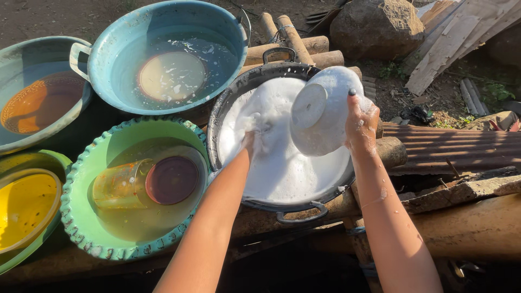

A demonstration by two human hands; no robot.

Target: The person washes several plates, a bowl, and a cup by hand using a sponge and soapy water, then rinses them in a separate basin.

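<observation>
My right hand (361, 126) grips the rim of a white bowl (321, 111), held tilted with its base toward me, above a dark two-handled pan (233, 100) full of white soap foam (274, 163). My left hand (251, 144) is plunged into the foam at the pan's left side; its fingers are hidden, so what it holds cannot be seen. Suds cover the bowl and my right wrist.
A green scalloped basin (87, 217) with a yellow cup (116, 184) and a dark bowl stands to the left. Behind it is a blue basin (228, 32) with a plate in water. Further basins sit far left. Logs, a large rock (377, 24), planks and corrugated sheet lie right.
</observation>
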